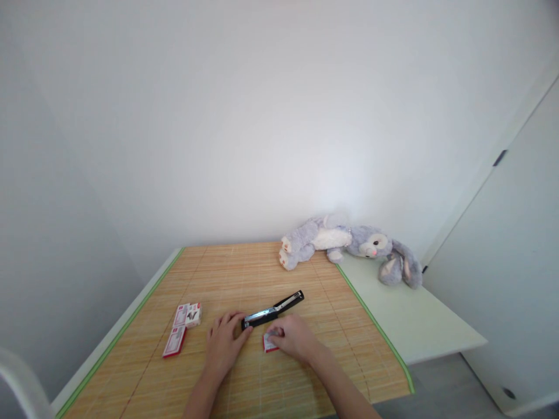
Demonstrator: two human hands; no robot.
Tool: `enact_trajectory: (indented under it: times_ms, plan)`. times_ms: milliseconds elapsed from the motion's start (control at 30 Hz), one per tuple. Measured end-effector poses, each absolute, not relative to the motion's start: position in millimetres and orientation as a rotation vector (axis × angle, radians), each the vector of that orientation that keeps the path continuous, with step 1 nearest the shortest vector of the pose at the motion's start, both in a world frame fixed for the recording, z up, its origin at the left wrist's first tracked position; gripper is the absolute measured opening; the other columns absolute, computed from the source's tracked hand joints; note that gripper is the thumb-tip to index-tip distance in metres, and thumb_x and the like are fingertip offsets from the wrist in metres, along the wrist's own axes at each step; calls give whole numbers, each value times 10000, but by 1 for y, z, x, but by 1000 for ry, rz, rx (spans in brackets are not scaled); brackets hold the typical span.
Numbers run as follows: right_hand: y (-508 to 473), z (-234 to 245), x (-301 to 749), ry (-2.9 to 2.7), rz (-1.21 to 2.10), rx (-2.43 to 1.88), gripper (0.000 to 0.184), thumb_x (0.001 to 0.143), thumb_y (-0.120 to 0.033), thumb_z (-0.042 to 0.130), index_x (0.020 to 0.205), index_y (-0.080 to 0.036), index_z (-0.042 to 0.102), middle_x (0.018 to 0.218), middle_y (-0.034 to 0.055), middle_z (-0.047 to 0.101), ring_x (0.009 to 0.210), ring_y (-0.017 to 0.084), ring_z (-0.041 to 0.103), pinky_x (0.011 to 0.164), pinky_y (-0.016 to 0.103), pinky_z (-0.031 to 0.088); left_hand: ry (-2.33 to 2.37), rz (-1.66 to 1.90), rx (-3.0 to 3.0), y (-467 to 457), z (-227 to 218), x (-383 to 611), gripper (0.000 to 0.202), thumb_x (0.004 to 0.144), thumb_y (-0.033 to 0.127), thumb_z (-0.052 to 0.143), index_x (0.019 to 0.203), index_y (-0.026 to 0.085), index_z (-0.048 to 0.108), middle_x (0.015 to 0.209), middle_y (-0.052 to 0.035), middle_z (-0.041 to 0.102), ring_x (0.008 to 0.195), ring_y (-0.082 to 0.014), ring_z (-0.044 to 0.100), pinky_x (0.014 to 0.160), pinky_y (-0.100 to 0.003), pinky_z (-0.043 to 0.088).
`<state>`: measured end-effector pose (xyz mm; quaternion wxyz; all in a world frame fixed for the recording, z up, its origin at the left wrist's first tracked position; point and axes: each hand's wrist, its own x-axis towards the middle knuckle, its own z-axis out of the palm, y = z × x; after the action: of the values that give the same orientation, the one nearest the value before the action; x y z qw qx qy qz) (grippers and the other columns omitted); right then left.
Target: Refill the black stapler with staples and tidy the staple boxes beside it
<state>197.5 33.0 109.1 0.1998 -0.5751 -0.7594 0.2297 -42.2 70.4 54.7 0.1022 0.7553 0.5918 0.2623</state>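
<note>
A black stapler (274, 310) lies swung open on the bamboo mat (244, 273), its metal channel showing. My left hand (223, 343) rests flat on the mat, with fingertips touching the stapler's near end. My right hand (293, 337) is closed over a small red-and-white staple box (268, 344) just in front of the stapler. To the left lie two more red-and-white staple boxes (188, 314) (175, 341), one of them open.
A grey and white plush rabbit (349, 247) lies at the back, across the mat's right edge and the white table (406, 317). The mat has a green border. White walls close in behind and left; a white cabinet door (506, 262) stands right.
</note>
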Motion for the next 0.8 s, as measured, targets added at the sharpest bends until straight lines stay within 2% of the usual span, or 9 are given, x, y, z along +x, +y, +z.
enact_trajectory:
  times_ms: [200,300,500,667,800]
  plan:
    - [37,121,189,-2080,516,-1614,231,944,-397,587,1044,-317,779,715,-26,708,639,126,572,594,231,308,1639,758,2250,53,59,-42,320,898,469,606,1190,365,685,1295,-13,634,1210,-266,517,995,-420,386]
    - [38,121,184,-2109,472,-1605,240,957,-406,571,1058,-332,776,771,-23,742,671,132,603,617,230,325,1641,770,2238,45,57,-40,327,890,458,620,1196,366,687,1299,-14,631,1208,-270,512,1010,-433,375]
    - [39,121,178,-2177,493,-1597,243,951,-426,577,1072,-359,776,898,-19,787,786,162,671,659,228,373,1632,788,2228,41,57,-39,311,885,454,638,1179,372,698,1296,-13,632,1207,-276,519,1016,-450,368]
    - [40,126,175,-2216,494,-1627,253,943,-423,575,1071,-347,779,894,-5,787,812,176,683,680,235,397,1623,803,2234,41,60,-39,306,882,458,646,1173,379,701,1280,-8,638,1200,-271,527,1020,-442,371]
    - [40,124,179,-2160,493,-1675,264,880,-398,659,1121,-343,751,841,-13,770,785,171,673,673,231,393,1637,797,2223,41,59,-39,311,875,467,653,1168,378,705,1269,-14,645,1189,-276,536,1003,-438,383]
